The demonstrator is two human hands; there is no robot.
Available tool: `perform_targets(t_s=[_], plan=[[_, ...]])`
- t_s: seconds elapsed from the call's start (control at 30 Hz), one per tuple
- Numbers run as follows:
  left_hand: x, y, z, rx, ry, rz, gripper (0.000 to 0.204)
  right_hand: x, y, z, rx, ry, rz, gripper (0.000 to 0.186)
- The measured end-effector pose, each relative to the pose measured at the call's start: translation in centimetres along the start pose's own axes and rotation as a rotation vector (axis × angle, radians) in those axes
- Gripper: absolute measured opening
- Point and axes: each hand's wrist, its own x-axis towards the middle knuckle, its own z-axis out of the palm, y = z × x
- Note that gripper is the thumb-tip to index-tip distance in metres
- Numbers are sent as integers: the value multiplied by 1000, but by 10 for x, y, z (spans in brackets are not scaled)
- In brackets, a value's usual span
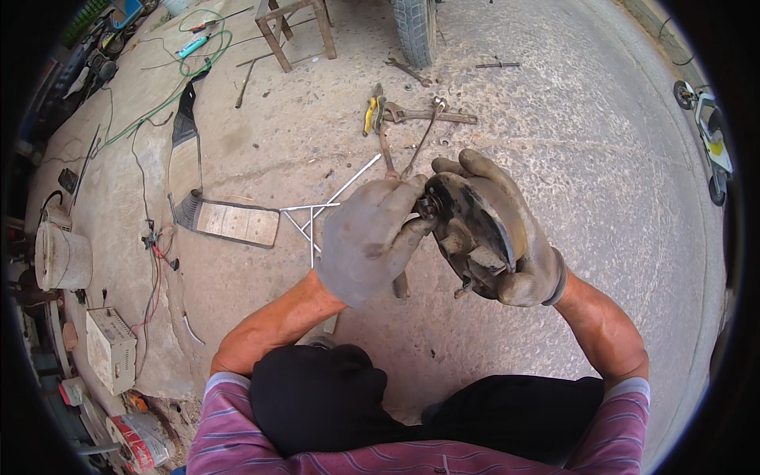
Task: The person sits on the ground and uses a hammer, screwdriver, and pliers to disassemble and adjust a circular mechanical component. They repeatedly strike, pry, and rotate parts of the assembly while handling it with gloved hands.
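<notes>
Both hands wear dirty grey work gloves and meet in front of my chest. My right hand (532, 241) is wrapped round the outer side of a round, dark, greasy metal part (467, 226), with ribs and a broken-looking recess facing left. At its left edge, my left hand (366, 241) pinches a small dark metal cylinder (428, 207) between thumb and fingers. The cylinder touches or sits in the round part; which of the two is hidden. Below the left hand, a brown handle end (402, 285) shows on the ground.
Ahead on the concrete lie yellow-handled pliers (370, 115), an adjustable wrench (427, 115) and another wrench (408, 73). A tyre (414, 32) and a stool (286, 28) stand beyond. To the left are a silver folding stand (313, 212), a bucket (63, 257) and a metal box (111, 348).
</notes>
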Motion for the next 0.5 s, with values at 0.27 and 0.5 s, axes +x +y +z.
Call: perform_targets(t_s=[0.27, 0.5], plan=[[-6, -6, -1, -5, -32, -3, 49, -5, -8, 5, 255, -31, 263, 128], [-14, -10, 7, 1, -121, -33, 46, -10, -9, 11, 345, -6, 411, 105]])
